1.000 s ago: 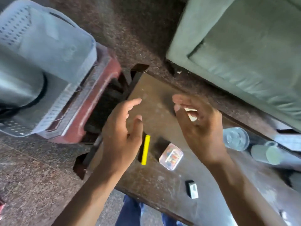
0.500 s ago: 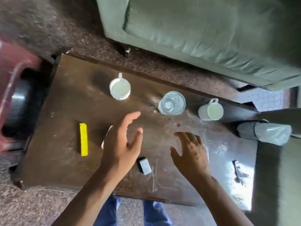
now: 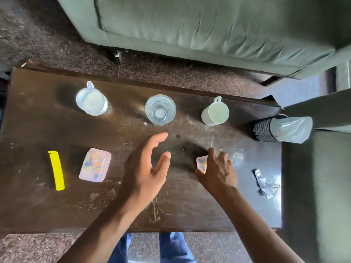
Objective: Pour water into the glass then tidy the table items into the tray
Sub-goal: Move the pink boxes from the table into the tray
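Hands come first, two of them over the near half of the dark wooden table (image 3: 38, 205). The left hand (image 3: 146, 168) hovers with fingers straight and spread, holding nothing. The right hand (image 3: 216, 173) is lowered onto a small pink box (image 3: 201, 163), its fingers curled over the top and thumb at the box's near side; whether it truly grips the box or only rests on it I cannot tell. Just beyond that hand's fingers stands something clear and glassy (image 3: 236, 156), too blurred to name.

Level with the hands, on the left, lie one larger pink box (image 3: 95, 165) and, further left, one yellow strip (image 3: 56, 170). On the right near the table edge lies one crumpled foil wrapper (image 3: 263, 182).

Along the far edge stand three vessels in a row: a clear jug (image 3: 92, 101) with a handle at the left, the clear glass (image 3: 160, 109) in the middle, and one white mug (image 3: 215, 112) at the right. At the far right corner, one black mesh holder (image 3: 263, 130) carries a clear plastic bag (image 3: 291, 129).

Beyond the table sits one green sofa (image 3: 209, 31).
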{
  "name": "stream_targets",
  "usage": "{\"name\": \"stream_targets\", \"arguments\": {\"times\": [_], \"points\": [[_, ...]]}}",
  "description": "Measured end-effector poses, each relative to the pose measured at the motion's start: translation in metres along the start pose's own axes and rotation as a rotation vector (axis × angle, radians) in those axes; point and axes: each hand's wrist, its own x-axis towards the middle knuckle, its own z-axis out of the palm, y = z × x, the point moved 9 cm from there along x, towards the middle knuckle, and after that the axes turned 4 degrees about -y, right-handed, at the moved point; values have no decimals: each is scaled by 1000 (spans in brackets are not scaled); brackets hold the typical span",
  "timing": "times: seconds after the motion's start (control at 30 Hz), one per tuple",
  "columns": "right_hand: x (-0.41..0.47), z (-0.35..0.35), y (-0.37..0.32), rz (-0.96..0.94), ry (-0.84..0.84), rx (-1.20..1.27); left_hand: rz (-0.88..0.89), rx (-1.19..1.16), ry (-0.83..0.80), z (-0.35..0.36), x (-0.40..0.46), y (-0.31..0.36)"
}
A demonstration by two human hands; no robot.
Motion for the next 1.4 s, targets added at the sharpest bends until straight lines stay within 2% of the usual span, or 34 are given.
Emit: {"name": "stream_targets", "arguments": {"times": [0.3,0.43,0.53,0.67,0.73,0.9,1.03,1.13,1.23,1.4], "points": [[0,-9,2,-68,48,84,-42,16,-35,19,-1,-1],[-18,-50,-17,-275,189,257,-71,-48,-30,17,-1,0],[-48,-97,-47,-530,333,447,-150,-233,-12,10,5,-2],[-76,-136,-88,-730,318,699,-409,-671,42,-7,10,-15],[-86,-145,-108,-799,306,774,-458,-815,63,-20,9,-20],[-101,-148,-153,-854,323,868,-428,-1030,50,-57,6,-23],[-118,-141,-192,-887,429,834,-348,-1071,38,-83,3,-28],[-127,-129,-221,-889,457,779,-268,-1046,120,-108,0,-30],[-133,-113,-247,-912,408,728,-240,-1026,231,-134,-5,-44],[-134,-98,-280,-1012,274,657,-250,-993,327,-174,-15,-68]]}}
